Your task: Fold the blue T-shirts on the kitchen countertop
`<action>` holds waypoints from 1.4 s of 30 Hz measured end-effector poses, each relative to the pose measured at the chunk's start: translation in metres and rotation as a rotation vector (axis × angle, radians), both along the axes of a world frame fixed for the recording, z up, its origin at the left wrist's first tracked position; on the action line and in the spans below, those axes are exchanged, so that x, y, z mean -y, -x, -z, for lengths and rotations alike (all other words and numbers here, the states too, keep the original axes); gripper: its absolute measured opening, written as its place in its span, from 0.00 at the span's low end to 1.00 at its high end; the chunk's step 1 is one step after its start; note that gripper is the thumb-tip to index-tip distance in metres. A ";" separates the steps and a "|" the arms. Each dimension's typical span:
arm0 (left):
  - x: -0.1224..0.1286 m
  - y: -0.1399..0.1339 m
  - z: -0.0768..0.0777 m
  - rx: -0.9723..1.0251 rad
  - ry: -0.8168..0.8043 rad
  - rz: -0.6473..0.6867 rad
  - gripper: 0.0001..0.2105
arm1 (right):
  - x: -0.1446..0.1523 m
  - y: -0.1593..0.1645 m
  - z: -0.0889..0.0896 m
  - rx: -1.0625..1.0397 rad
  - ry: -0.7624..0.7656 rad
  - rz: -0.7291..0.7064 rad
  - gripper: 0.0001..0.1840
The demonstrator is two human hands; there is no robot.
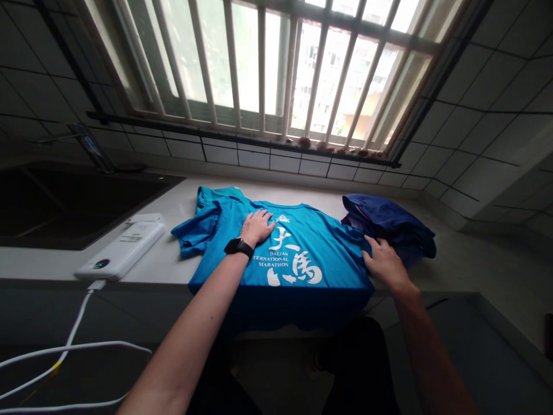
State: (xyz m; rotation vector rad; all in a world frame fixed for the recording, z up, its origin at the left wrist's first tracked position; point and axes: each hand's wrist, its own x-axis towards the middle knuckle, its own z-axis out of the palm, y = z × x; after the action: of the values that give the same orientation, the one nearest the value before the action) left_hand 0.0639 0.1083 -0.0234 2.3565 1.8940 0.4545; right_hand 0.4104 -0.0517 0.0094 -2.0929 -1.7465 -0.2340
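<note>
A blue T-shirt with white lettering lies spread over the counter, its lower part hanging down over the front edge. My left hand, with a black watch on the wrist, rests flat on the shirt's chest beside the small white logo. On the other side, my right hand is at the shirt's right sleeve, fingers apart and fingertips touching the cloth. Just beyond it sits a folded dark blue garment. The shirt's left sleeve lies bunched and creased.
A white power bank with a white cable lies on the counter at the left. Behind it are a dark sink and a faucet. A barred window rises above the tiled wall.
</note>
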 end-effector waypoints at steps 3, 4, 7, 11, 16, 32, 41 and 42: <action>0.001 0.000 -0.001 -0.006 0.007 0.000 0.26 | -0.003 0.031 -0.010 0.074 -0.014 -0.190 0.23; 0.002 0.000 -0.002 -0.012 0.011 -0.001 0.27 | -0.010 0.043 -0.011 0.080 0.008 -0.273 0.25; 0.005 -0.001 -0.005 -0.025 0.021 -0.004 0.27 | -0.040 0.078 -0.009 0.089 0.156 -0.349 0.30; 0.008 -0.001 -0.007 -0.027 0.020 -0.004 0.26 | -0.087 0.114 -0.002 0.062 0.286 -0.322 0.32; 0.010 -0.002 -0.006 -0.040 0.003 -0.037 0.26 | -0.121 0.123 0.010 -0.024 0.382 -0.162 0.34; 0.015 -0.006 -0.009 -0.136 -0.009 0.288 0.25 | -0.137 0.146 0.029 -0.028 0.187 -0.243 0.31; 0.015 -0.002 -0.017 -0.037 -0.068 0.113 0.17 | -0.146 0.147 0.037 -0.208 0.087 -0.483 0.19; 0.016 -0.002 -0.019 -0.033 -0.088 0.058 0.16 | -0.148 0.145 0.036 -0.234 0.081 -0.486 0.18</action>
State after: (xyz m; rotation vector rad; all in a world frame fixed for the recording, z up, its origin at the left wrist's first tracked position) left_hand 0.0660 0.0928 -0.0040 2.4824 1.8501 0.5067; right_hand 0.2657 0.0960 -0.0267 -1.5994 -2.0675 0.2155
